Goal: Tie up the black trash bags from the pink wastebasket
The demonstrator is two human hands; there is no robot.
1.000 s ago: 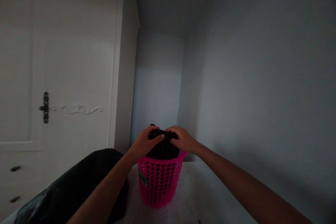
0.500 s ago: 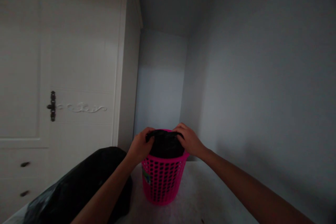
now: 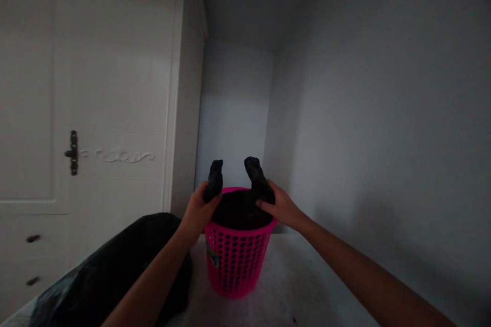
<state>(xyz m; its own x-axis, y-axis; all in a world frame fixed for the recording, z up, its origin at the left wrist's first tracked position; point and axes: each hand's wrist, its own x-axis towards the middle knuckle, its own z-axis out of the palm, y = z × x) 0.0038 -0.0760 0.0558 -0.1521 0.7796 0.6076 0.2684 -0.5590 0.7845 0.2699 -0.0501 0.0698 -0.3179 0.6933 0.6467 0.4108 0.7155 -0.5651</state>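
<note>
A pink basket (image 3: 238, 260) with rows of holes and a small green label stands upright on a pale surface. Black bag material (image 3: 240, 209) lies inside it, with two gathered ends sticking up above the rim. At the basket's left side, my left hand (image 3: 199, 209) is closed round one black end. My right hand (image 3: 280, 205) grips the other end at the right side, thumb toward the basket's middle. Both ends reach above my fingers.
A large black bag (image 3: 126, 255) lies to the left, partly behind my left forearm. The pale surface (image 3: 299, 276) extends to the right. Beyond stand a white wardrobe (image 3: 118, 87) and grey walls (image 3: 368, 112).
Two gathered ends of the black bag now stand up out of my hands, where before its edge was stretched low between them. The basket has barely shifted in view.
</note>
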